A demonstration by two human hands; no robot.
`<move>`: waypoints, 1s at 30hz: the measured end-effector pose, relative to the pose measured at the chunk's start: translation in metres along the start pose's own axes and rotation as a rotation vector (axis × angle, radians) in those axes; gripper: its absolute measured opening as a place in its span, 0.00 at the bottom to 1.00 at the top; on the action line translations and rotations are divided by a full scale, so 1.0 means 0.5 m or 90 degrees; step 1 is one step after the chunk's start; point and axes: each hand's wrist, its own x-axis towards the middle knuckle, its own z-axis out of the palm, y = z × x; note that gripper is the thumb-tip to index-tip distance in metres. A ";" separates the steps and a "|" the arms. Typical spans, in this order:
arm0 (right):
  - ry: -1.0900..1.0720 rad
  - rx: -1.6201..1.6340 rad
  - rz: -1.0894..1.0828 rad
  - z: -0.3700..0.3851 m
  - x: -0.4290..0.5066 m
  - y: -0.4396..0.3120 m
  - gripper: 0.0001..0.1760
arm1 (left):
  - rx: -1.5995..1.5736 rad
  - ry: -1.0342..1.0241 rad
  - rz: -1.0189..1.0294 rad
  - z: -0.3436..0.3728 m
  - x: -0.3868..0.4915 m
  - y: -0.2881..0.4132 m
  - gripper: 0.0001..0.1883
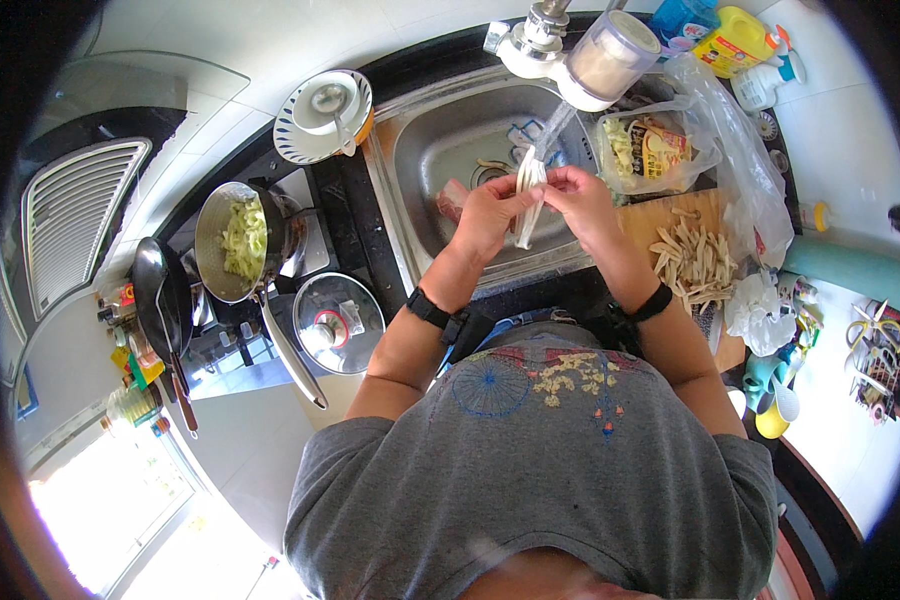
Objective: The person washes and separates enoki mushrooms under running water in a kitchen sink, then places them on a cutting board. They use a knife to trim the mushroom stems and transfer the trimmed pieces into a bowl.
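Observation:
Over the steel sink (450, 135), my left hand (487, 214) and my right hand (581, 202) together pinch a whitish, elongated piece of food (529, 199), possibly a mushroom. Water runs from the faucet filter (607, 64) onto its upper end. A piece of raw meat (451, 200) lies in the sink, left of my left hand, near the drain. Pale strips of food (694, 259) are heaped on the wooden cutting board (637, 217) to the right of the sink.
At left, a pan (214, 225) of chopped green vegetable sits on the stove beside a glass lid (339, 322). A ladle (337, 109) rests in stacked bowls behind. Plastic bags (757, 172), a yellow bottle (735, 41) and a spray bottle (757, 88) stand at the right.

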 end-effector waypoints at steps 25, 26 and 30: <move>-0.019 0.107 0.024 0.017 -0.002 -0.012 0.17 | 0.003 -0.020 0.034 0.015 -0.007 -0.019 0.14; -0.021 0.094 0.026 0.015 -0.005 -0.015 0.17 | 0.011 -0.042 0.031 0.014 -0.007 -0.016 0.15; -0.012 0.134 0.024 0.016 -0.012 -0.023 0.18 | 0.002 -0.144 0.000 0.006 -0.006 -0.006 0.17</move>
